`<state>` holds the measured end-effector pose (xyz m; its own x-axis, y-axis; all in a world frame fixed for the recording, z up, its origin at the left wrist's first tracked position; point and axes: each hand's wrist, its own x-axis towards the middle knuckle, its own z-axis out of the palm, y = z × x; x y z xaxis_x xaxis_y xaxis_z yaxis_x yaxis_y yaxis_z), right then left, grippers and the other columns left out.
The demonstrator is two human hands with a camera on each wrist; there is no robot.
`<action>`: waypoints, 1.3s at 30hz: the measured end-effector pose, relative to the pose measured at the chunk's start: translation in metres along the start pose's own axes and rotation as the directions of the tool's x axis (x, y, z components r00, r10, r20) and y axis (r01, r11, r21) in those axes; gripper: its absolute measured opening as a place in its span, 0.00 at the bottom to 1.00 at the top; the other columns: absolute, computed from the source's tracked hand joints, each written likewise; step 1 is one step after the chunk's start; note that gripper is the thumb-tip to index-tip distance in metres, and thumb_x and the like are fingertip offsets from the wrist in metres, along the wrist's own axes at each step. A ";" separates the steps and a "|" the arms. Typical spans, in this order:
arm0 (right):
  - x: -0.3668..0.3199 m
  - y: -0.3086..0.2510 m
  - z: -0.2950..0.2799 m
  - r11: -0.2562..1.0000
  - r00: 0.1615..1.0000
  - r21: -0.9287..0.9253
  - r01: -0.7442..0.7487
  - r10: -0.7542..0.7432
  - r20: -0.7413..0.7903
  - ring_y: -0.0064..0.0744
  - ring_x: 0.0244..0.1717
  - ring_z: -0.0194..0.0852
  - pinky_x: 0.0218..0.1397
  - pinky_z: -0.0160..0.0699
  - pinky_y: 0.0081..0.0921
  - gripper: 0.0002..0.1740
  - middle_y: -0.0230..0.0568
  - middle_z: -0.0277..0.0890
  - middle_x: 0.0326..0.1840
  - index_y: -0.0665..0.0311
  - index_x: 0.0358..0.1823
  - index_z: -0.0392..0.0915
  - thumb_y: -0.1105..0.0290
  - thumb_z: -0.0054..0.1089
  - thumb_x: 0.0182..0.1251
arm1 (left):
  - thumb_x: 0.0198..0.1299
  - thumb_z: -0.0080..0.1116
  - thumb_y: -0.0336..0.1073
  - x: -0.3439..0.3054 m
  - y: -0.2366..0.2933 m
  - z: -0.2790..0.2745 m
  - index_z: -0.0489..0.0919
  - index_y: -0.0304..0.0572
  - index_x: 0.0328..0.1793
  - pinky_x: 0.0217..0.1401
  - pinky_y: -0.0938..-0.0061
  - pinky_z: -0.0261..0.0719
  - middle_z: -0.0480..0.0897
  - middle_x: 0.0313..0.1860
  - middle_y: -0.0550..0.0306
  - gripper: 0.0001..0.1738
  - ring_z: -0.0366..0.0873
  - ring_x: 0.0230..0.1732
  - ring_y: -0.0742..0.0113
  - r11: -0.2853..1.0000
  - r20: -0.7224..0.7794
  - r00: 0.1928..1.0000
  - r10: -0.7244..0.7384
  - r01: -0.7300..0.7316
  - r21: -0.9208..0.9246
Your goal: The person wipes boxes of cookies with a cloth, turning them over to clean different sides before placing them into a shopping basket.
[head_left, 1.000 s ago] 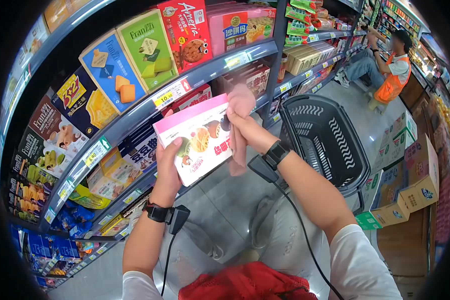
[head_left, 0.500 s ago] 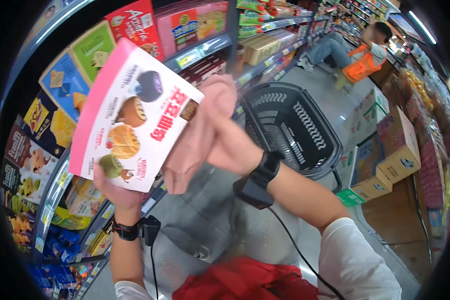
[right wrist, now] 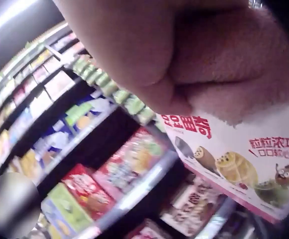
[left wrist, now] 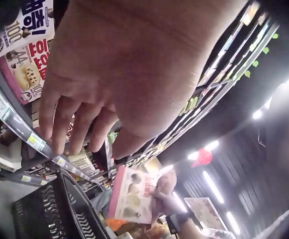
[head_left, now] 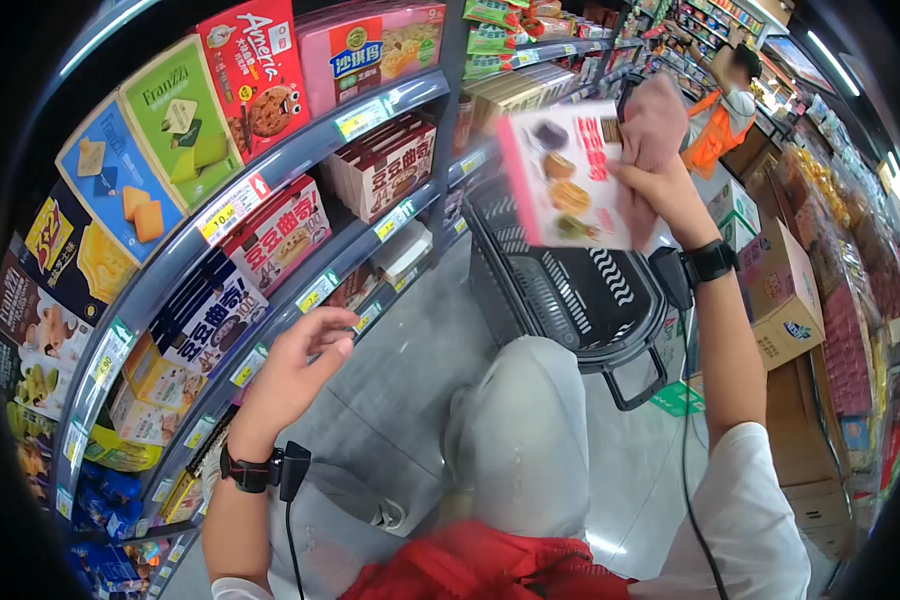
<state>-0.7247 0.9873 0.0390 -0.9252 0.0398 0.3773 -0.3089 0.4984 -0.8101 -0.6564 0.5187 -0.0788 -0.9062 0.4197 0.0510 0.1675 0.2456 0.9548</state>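
Observation:
My right hand (head_left: pixel 675 195) grips a white and pink cookie box (head_left: pixel 565 180) by its right edge, together with a crumpled pink cloth (head_left: pixel 655 120). The box shows printed pictures of cookies and red lettering; in the head view it overlaps the far part of a black shopping basket (head_left: pixel 625 325). In the right wrist view the printed face of the box (right wrist: pixel 234 164) appears below the hand. My left hand (head_left: pixel 285 375) hovers by the lower shelves, holding nothing, its fingers slightly bent. The left wrist view shows its palm (left wrist: pixel 124 64), with the box held farther off.
Shelves with boxed cookies run along the left, including a red Ameria box (head_left: pixel 260 85) and a red and white cookie box (head_left: pixel 280 230). Cardboard cartons (head_left: pixel 780 290) stand right of the basket. A person in an orange vest (head_left: pixel 720 130) sits farther down the aisle.
The left hand has let go of the box and drawn apart from it. My right hand has carried the box and cloth rightward, away from the shelves and over toward the basket.

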 end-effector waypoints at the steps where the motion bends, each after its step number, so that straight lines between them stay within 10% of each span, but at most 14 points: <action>1: 0.007 0.032 -0.005 0.995 1.000 -0.103 -0.014 0.012 -0.019 0.23 0.50 0.78 0.56 0.79 0.27 0.28 0.38 0.84 0.51 0.73 0.60 0.78 0.67 0.72 0.61 | 0.72 0.62 0.33 0.000 -0.001 -0.001 0.78 0.35 0.65 0.64 0.70 0.78 0.85 0.57 0.52 0.18 0.82 0.59 0.68 0.996 0.023 1.000 -0.021 0.019 0.085; 7: 0.014 0.261 0.036 0.723 0.933 -0.684 -0.093 0.302 0.193 0.63 0.49 0.85 0.52 0.82 0.47 0.25 0.64 0.86 0.43 0.71 0.45 0.85 0.53 0.69 0.60 | 0.68 0.65 0.35 0.005 0.000 0.005 0.81 0.39 0.60 0.62 0.65 0.79 0.86 0.54 0.50 0.17 0.83 0.56 0.55 0.923 0.092 0.996 0.011 -0.045 0.382; 9: 0.010 0.387 0.058 0.553 0.874 -0.833 -0.028 0.418 0.248 0.51 0.45 0.89 0.49 0.84 0.43 0.26 0.59 0.87 0.40 0.74 0.44 0.85 0.56 0.73 0.56 | 0.67 0.65 0.35 0.006 -0.003 0.002 0.82 0.39 0.59 0.62 0.63 0.79 0.86 0.55 0.48 0.16 0.83 0.58 0.51 0.885 0.092 0.996 0.020 -0.061 0.462; 12: -0.006 0.384 0.105 0.448 0.537 -0.894 -0.019 0.759 0.368 0.48 0.44 0.89 0.47 0.86 0.42 0.24 0.55 0.88 0.41 0.72 0.45 0.85 0.56 0.72 0.59 | 0.67 0.65 0.33 0.008 -0.019 -0.004 0.81 0.39 0.59 0.64 0.61 0.78 0.85 0.57 0.47 0.16 0.82 0.60 0.48 0.880 0.012 1.000 0.013 -0.017 0.475; 16: -0.047 0.483 0.157 0.685 0.613 -0.694 -0.222 0.652 0.447 0.46 0.41 0.91 0.44 0.87 0.40 0.22 0.54 0.89 0.41 0.70 0.46 0.87 0.57 0.68 0.62 | 0.67 0.64 0.31 0.018 -0.027 -0.009 0.80 0.39 0.60 0.67 0.61 0.77 0.85 0.58 0.47 0.17 0.82 0.62 0.49 0.889 -0.035 0.999 0.001 0.015 0.457; 39: -0.064 0.408 0.179 0.808 0.637 -0.387 -0.444 0.589 0.497 0.43 0.36 0.89 0.40 0.84 0.36 0.19 0.55 0.87 0.34 0.76 0.44 0.86 0.63 0.65 0.64 | 0.65 0.65 0.31 0.025 -0.028 0.001 0.81 0.40 0.60 0.64 0.64 0.79 0.83 0.61 0.51 0.17 0.81 0.61 0.53 0.883 -0.030 0.998 0.046 -0.026 0.469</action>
<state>-0.8310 1.0336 -0.3959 -0.8809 -0.1120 -0.4598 0.2469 0.7201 -0.6485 -0.6833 0.5231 -0.1048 -0.9090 0.4039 0.1034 0.3536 0.6154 0.7045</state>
